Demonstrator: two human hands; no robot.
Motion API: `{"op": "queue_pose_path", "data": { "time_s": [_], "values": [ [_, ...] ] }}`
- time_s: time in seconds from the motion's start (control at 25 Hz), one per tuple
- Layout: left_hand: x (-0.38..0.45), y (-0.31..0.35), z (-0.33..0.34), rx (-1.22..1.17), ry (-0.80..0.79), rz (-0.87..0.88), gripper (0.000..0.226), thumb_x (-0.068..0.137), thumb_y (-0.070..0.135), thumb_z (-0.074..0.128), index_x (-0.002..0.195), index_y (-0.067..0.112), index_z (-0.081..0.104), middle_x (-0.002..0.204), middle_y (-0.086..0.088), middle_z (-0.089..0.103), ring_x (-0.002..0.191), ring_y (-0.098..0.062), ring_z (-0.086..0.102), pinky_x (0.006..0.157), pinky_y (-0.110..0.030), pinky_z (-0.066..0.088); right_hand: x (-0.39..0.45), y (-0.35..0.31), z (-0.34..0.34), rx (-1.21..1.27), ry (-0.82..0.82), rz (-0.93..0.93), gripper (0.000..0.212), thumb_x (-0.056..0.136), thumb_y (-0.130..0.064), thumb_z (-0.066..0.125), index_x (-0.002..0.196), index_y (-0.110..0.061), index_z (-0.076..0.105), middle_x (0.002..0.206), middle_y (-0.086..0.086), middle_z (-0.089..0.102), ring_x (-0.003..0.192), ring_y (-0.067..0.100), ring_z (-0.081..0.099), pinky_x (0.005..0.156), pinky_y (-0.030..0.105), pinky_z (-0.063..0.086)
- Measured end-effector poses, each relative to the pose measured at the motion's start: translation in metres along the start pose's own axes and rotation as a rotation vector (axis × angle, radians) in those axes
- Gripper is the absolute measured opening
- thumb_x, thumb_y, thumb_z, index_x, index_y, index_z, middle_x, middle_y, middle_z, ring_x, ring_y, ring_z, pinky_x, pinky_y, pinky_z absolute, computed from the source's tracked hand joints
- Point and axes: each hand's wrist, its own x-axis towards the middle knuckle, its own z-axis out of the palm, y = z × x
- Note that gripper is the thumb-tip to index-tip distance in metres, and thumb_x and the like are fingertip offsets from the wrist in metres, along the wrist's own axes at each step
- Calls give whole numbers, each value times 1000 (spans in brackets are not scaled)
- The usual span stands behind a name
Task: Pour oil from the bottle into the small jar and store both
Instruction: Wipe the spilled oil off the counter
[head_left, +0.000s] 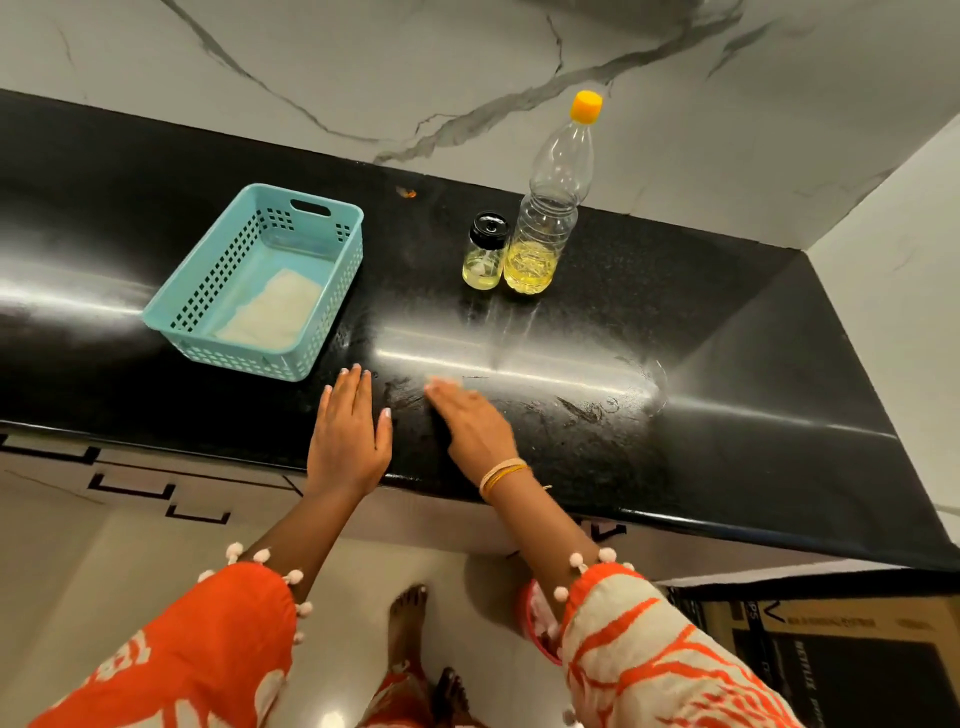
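A clear plastic oil bottle (550, 208) with an orange cap stands upright at the back of the black counter, with yellow oil in its lower part. Touching its left side is a small glass jar (485, 254) with a black lid on and a little pale oil inside. A turquoise perforated basket (345, 260) sits to the left, holding a white cloth (275, 312). My left hand (349, 431) lies flat on the counter near the front edge, fingers apart and empty. My right hand (472, 423) lies beside it, flat, blurred at the fingertips and empty.
The black granite counter (727, 338) runs to a white wall corner on the right. A marbled wall rises behind the bottle. Greasy smears mark the counter in front of my right hand. Below the counter are a tiled floor, my feet and a cardboard box (857, 654).
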Motion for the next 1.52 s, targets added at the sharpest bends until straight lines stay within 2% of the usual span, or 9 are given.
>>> {"op": "queue_pose_path", "data": {
  "time_s": [0.08, 0.2, 0.36, 0.56, 0.84, 1.0, 1.24, 1.36, 1.52],
  "values": [
    [-5, -3, -3, 4, -29, 29, 69, 95, 42, 26, 147, -3, 31, 154, -19, 31, 147, -29, 21, 121, -43, 15, -9, 42, -12, -44, 78, 305, 66, 81, 9, 46, 141, -17, 37, 151, 4, 37, 116, 34, 54, 95, 44, 49],
    [-25, -11, -6, 26, -33, 30, 74, 94, 48, 27, 149, -1, 25, 157, -18, 24, 148, -29, 17, 121, -44, 15, -54, 84, -22, 8, 227, 725, 63, 88, 3, 46, 147, -9, 29, 156, 8, 26, 136, 31, 38, 110, 40, 36],
    [-62, -22, 1, 31, -47, -2, 81, 92, 56, 27, 152, 2, 15, 162, -14, 10, 150, -28, 8, 120, -45, 12, -66, 55, -10, 32, 296, 930, 59, 92, 3, 40, 148, -1, 22, 158, 16, 17, 145, 30, 20, 116, 41, 27],
    [-69, -32, -4, 147, -106, 66, 92, 88, 64, 33, 154, 8, 1, 163, -12, -1, 151, -27, 0, 120, -44, 11, 22, -36, 1, 117, 172, 501, 41, 97, -3, 35, 137, -12, 37, 134, 13, 51, 116, 31, 56, 88, 41, 48],
    [-67, -34, -7, 201, -127, 79, 93, 86, 62, 34, 154, 4, 6, 162, -17, -1, 150, -29, 3, 120, -44, 12, 11, -60, 12, -13, -34, -158, 69, 84, 11, 43, 147, -14, 34, 155, 4, 31, 141, 24, 32, 116, 37, 26],
    [-69, -34, -13, 222, -166, 108, 91, 89, 63, 31, 154, 5, 0, 162, -16, -4, 150, -29, -1, 120, -44, 12, -15, 12, -1, -48, 163, 441, 58, 90, 5, 38, 144, -17, 35, 151, 5, 37, 123, 33, 50, 100, 43, 44],
    [-98, -46, -11, 224, -189, 231, 94, 89, 62, 38, 154, 5, 1, 162, -16, -5, 150, -29, -3, 120, -43, 9, -59, 13, 9, 12, 265, 1084, 58, 94, -2, 43, 148, -3, 22, 157, 15, 18, 142, 31, 27, 111, 39, 32],
    [-97, -46, -12, 218, -190, 232, 98, 87, 62, 43, 153, 5, 0, 162, -16, -6, 150, -29, -4, 120, -43, 9, 1, -41, 10, 81, 182, 831, 49, 92, 0, 45, 140, -4, 33, 144, 15, 38, 119, 33, 51, 95, 43, 48],
    [-96, -47, -10, 253, -210, 241, 99, 85, 62, 44, 153, 1, 5, 162, -19, -2, 150, -31, -1, 120, -44, 9, 22, -121, 26, 39, -54, 99, 54, 91, -2, 46, 143, -10, 34, 154, 9, 29, 135, 31, 38, 108, 43, 38]
  ]
}}
